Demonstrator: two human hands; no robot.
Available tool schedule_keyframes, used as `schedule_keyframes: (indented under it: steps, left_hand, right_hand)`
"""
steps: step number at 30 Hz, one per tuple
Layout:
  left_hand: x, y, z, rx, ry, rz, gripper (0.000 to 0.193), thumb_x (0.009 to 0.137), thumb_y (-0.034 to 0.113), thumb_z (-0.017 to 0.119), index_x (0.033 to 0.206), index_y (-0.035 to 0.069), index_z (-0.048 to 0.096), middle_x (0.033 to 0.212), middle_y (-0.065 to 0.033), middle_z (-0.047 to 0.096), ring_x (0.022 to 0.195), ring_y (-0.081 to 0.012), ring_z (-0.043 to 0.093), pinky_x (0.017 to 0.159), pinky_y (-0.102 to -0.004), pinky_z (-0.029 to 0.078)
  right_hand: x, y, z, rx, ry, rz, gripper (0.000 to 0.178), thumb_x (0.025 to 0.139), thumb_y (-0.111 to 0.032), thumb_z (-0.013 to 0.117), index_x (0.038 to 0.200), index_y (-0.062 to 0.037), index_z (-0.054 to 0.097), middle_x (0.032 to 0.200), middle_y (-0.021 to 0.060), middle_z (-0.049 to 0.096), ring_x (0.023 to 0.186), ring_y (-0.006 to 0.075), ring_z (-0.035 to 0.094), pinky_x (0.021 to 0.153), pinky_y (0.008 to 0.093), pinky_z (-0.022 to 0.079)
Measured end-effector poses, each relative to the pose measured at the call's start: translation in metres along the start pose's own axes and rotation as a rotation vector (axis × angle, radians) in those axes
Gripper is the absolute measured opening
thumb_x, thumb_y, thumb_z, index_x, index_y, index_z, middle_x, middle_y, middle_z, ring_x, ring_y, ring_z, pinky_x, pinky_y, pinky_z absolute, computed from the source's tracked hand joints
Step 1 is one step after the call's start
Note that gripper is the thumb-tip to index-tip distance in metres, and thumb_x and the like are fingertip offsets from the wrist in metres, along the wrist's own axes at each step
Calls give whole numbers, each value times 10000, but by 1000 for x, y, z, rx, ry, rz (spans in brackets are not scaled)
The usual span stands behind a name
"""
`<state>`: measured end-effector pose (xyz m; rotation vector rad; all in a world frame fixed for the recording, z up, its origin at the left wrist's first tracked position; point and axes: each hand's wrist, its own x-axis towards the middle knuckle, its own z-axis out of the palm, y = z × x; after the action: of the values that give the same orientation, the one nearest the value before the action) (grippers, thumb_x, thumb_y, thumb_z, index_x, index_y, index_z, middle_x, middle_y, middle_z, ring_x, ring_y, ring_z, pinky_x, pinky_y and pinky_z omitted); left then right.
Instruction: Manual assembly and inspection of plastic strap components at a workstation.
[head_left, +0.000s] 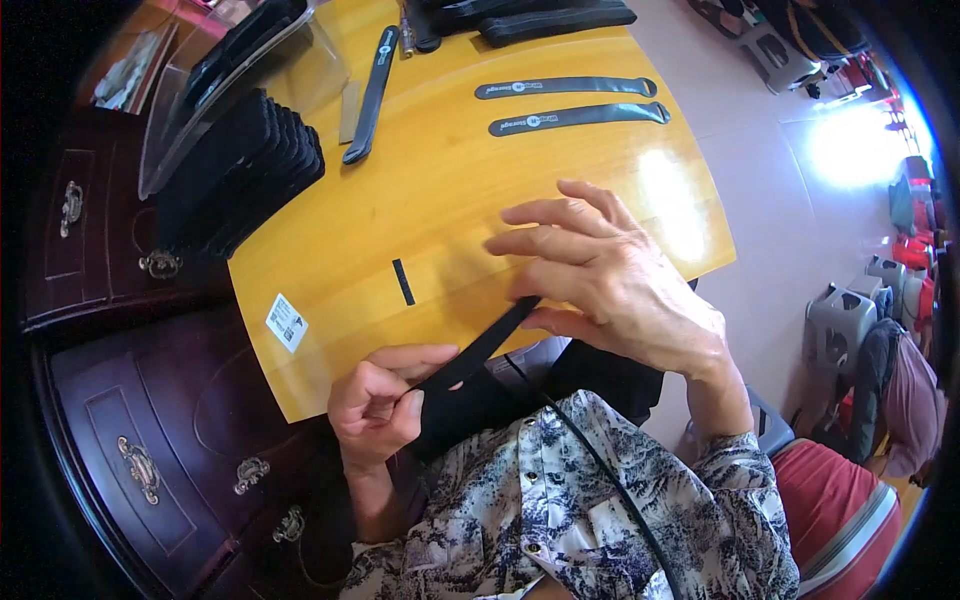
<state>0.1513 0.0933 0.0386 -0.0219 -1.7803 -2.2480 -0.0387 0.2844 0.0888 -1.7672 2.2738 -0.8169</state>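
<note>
A black strap (pixel 478 347) is stretched slantwise between my two hands, over the near edge of the yellow table. My left hand (pixel 378 402) pinches its lower end between thumb and fingers. At the upper end, my right hand (pixel 625 290) grips the strap between thumb and index finger, with the other fingers spread. On the tabletop beyond lie two dark printed straps (pixel 580 119), side by side, each with a looped end. A third printed strap (pixel 375 95) lies farther left. One short black strip (pixel 403 282) rests left of my right hand.
A stack of black folded pieces (pixel 255 165) stands at the table's left, beside a clear plastic bin (pixel 160 130). Black bundles (pixel 555 22) lie at the far edge. A white label (pixel 287 322) sits near the left edge. Dark wooden drawers (pixel 130 450) flank the table; grey stools (pixel 838 325) stand right.
</note>
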Motion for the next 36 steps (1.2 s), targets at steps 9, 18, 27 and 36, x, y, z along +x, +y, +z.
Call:
schedule_keyframes:
  steps: [9,18,27,36]
  left_hand:
    - [-16,4,-26,306,351,-151,101,952,44,546,1014,-32,521,809,-233,678,595,-261,685,524,-323,583]
    - [-3,7,-23,395,284,13,92,902,-77,576,985,-76,537,855,-263,686,707,-288,714,609,-331,608]
    - [8,4,-30,659,296,206,147,866,-142,580,1002,-89,563,850,-224,697,751,-282,720,671,-335,605]
    - [29,-12,-24,296,390,7,250,854,-117,609,1088,-69,534,1090,-237,648,1023,-271,663,820,-345,586]
  right_hand:
    - [-42,8,-2,106,-53,303,339,791,-174,704,1114,-94,638,775,75,662,716,273,668,655,363,520]
    - [-16,16,10,685,-2,392,651,756,-428,778,1235,-34,578,761,17,615,605,127,574,561,255,450]
    - [-19,14,-5,1317,142,689,470,907,-356,661,1184,15,580,672,-8,579,403,-6,374,370,126,250]
    - [-18,19,5,1109,149,775,256,940,-182,625,1134,-15,603,766,-4,588,574,13,484,464,158,362]
